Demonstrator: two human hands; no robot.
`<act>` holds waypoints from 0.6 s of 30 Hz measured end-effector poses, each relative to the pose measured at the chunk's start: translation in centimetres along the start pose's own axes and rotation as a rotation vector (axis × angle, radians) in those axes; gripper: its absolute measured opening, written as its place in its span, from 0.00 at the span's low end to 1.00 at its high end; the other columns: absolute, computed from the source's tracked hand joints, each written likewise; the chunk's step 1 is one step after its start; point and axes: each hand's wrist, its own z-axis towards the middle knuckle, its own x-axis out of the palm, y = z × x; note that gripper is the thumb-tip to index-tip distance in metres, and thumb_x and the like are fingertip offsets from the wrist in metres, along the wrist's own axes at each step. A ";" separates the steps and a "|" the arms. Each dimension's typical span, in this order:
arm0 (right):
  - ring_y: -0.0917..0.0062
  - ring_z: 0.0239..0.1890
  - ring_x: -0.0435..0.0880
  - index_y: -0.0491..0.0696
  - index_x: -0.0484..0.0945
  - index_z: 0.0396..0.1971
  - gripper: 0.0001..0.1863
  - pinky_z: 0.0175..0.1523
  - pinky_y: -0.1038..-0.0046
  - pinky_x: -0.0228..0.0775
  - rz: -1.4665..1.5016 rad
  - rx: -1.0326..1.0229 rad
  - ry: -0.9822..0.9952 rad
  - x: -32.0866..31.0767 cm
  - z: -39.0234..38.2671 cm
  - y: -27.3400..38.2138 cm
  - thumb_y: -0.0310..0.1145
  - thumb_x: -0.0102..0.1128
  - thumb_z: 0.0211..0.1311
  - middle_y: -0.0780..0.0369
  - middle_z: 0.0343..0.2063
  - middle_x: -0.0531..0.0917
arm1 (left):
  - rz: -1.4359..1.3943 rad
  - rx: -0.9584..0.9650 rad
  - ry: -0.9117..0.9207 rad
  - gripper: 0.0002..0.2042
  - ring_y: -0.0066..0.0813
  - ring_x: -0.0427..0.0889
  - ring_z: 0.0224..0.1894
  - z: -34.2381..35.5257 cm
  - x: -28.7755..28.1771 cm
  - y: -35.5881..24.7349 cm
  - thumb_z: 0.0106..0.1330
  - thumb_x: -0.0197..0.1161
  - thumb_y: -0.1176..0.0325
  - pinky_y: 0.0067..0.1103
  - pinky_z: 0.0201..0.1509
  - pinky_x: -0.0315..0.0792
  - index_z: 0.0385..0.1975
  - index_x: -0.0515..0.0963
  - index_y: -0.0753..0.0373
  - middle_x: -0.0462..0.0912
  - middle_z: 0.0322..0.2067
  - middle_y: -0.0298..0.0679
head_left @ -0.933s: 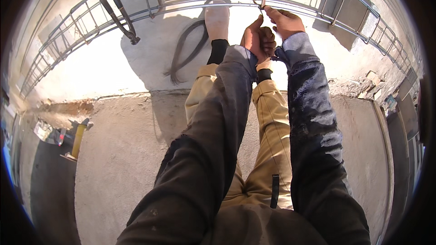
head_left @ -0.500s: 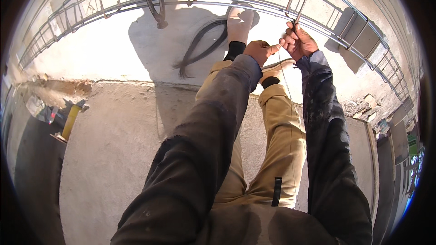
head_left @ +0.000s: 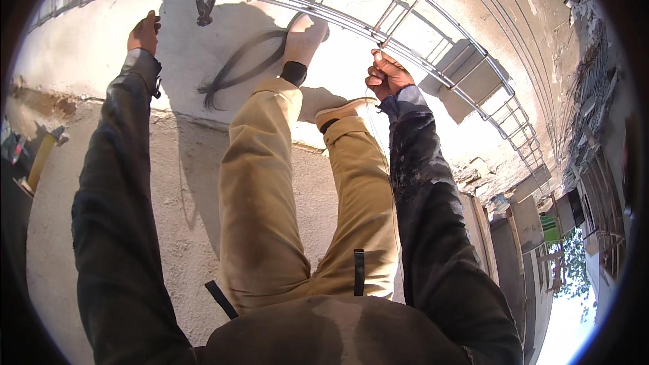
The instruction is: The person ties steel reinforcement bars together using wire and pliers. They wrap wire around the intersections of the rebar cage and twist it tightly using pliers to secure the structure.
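Observation:
My right hand point(head_left: 387, 76) is closed at the near bar of a long steel rebar cage point(head_left: 405, 54), thumb and forefinger pinched beside a rectangular stirrup point(head_left: 400, 13). From it a thin wire point(head_left: 388, 155) runs down along my sleeve. Far to the left, my left hand point(head_left: 143, 32) is held out just short of the cage, its fingers curled together. Whether anything is between them is too small to make out. A looped bundle of dark thin wire point(head_left: 249, 67) lies on the pale ground beside my left shoe point(head_left: 307, 37).
A dark V-shaped metal piece point(head_left: 205, 10) stands at the cage's upper left. A grey slab point(head_left: 456, 81) lies under the cage on the right. Long loose rods point(head_left: 517, 40) run beyond it. A broken concrete edge point(head_left: 196, 120) crosses the ground below my feet.
My left hand has left my right hand and swung far out to the left. My right hand stays by the stirrup. The whole view has shifted and tilted.

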 end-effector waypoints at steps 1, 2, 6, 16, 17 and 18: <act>0.85 0.17 0.57 0.44 0.73 0.32 0.08 0.20 0.84 0.51 -0.130 -0.028 -0.227 2.0 -0.5 0.2 0.31 0.59 0.54 0.70 0.12 0.61 | 0.025 0.035 0.038 0.23 0.22 0.73 0.29 -0.2 0.8 -1.4 0.57 0.52 0.49 0.20 0.34 0.67 0.35 0.77 0.66 0.78 0.28 0.37; 0.84 0.17 0.61 0.43 0.74 0.32 0.10 0.21 0.82 0.56 -0.315 -0.003 -0.267 2.0 -0.5 1.0 0.33 0.59 0.54 0.69 0.12 0.66 | 0.036 0.174 0.076 0.25 0.24 0.74 0.34 -0.3 1.7 -1.9 0.57 0.52 0.47 0.22 0.38 0.66 0.36 0.76 0.67 0.78 0.30 0.40; 0.67 0.28 0.81 0.50 0.81 0.33 0.14 0.41 0.72 0.70 -1.521 -0.450 -0.692 4.8 -1.1 0.6 0.40 0.59 0.48 0.56 0.30 0.81 | 0.294 0.298 0.179 0.27 0.35 0.77 0.32 -2.1 6.2 -5.1 0.54 0.52 0.44 0.27 0.37 0.68 0.31 0.77 0.68 0.79 0.27 0.45; 0.64 0.41 0.78 0.45 0.76 0.38 0.19 0.47 0.68 0.69 -2.097 -0.177 -0.554 7.6 -2.8 1.5 0.42 0.47 0.54 0.53 0.35 0.79 | 0.281 0.371 0.154 0.19 0.34 0.77 0.22 -7.3 9.7 -6.7 0.52 0.57 0.51 0.27 0.28 0.69 0.21 0.77 0.65 0.78 0.20 0.42; 0.65 0.42 0.77 0.45 0.75 0.40 0.20 0.48 0.68 0.69 -2.157 -0.104 -0.503 8.4 -3.7 2.1 0.42 0.47 0.53 0.53 0.36 0.79 | 0.386 0.365 0.186 0.21 0.32 0.76 0.18 -7.3 9.2 -5.8 0.52 0.57 0.49 0.25 0.25 0.69 0.20 0.76 0.66 0.77 0.17 0.40; 0.66 0.45 0.76 0.43 0.72 0.45 0.24 0.50 0.69 0.68 -2.145 -0.153 -0.493 8.3 -4.7 3.8 0.44 0.50 0.51 0.54 0.41 0.77 | 0.250 0.257 0.294 0.20 0.29 0.75 0.19 -8.3 9.4 -6.6 0.51 0.58 0.50 0.23 0.25 0.69 0.21 0.76 0.66 0.76 0.17 0.38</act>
